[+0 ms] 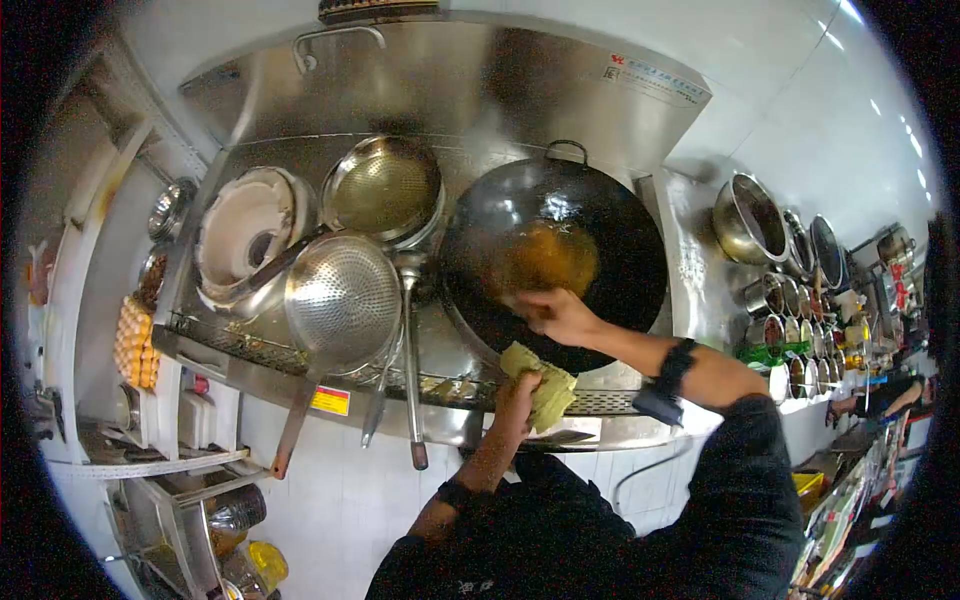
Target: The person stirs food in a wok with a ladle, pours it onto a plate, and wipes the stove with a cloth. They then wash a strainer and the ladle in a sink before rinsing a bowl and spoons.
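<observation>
A large black wok (480, 220) sits on the steel stove, its loop handle at the far side. My left hand (515, 405) is closed around a folded yellow-green cloth (550, 390) at the wok's near rim. Over the near half of the wok, my right hand (560, 318) is closed, its fingers curled and slightly smeared by motion. An orange-brown blurred patch (555, 258) shows in the wok just beyond that hand. I cannot tell what the right hand grips.
Left of the wok lie a perforated strainer (343, 302), a ladle (412, 340) and a second strainer (385, 190) on a pot. A pale round burner (225, 235) is further left. Steel bowls (750, 215) and several seasoning containers (790, 330) stand at right. Eggs (135, 345) sit at far left.
</observation>
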`<state>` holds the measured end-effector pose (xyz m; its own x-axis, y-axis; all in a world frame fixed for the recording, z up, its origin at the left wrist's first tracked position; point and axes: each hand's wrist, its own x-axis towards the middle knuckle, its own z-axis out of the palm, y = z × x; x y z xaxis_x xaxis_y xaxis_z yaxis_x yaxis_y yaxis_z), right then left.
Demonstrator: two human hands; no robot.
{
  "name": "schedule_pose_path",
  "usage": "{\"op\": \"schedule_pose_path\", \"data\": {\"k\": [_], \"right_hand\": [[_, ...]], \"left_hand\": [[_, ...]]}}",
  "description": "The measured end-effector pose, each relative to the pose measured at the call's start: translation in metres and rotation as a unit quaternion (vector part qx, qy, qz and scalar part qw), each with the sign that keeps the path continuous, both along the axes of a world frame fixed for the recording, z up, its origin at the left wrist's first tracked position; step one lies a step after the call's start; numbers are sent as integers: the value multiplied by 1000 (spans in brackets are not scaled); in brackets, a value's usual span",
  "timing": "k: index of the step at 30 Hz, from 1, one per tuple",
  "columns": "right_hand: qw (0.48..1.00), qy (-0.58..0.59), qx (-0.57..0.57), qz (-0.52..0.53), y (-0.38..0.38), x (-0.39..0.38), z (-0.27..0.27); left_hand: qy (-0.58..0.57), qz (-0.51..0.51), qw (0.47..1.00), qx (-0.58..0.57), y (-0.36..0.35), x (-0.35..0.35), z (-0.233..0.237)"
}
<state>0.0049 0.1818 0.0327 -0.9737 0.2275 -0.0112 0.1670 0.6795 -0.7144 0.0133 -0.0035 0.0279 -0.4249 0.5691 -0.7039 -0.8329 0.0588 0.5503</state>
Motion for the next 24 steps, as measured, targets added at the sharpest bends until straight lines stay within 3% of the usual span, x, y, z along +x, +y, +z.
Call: {"op": "schedule_pose_path", "data": {"k": [2, 5, 8, 9, 12, 13, 15, 18, 20, 24], "right_hand": [[997, -22, -48, 54, 3, 23, 21], [995, -77, 58, -7, 28, -14, -15], [978, 61, 192, -60, 60, -64, -78], [984, -16, 159, -79, 36, -61, -40], [997, -62, 39, 5, -1, -15, 12], [997, -50, 55, 8, 0, -5, 4], [995, -12, 95, 16, 18, -1, -12], [985, -63, 131, -92, 40, -54, -11], [983, -76, 160, -44, 41, -45, -22], [991, -101, 78, -32, -4, 2, 4]], "left_hand": [[-5, 12, 998, 62, 10, 0, -52], [61, 10, 998, -1, 12, -2, -44], [61, 40, 997, 4, 14, 4, -36], [87, 59, 994, -2, 15, 8, -33], [85, 93, 992, 19, 18, 19, -58], [71, 104, 991, 32, 17, 23, -61], [159, 89, 983, -17, 18, 24, -53], [207, 27, 974, -90, 16, 24, -59], [205, 17, 973, -101, 16, 24, -56], [172, 81, 981, -42, 21, 28, -68]]}}
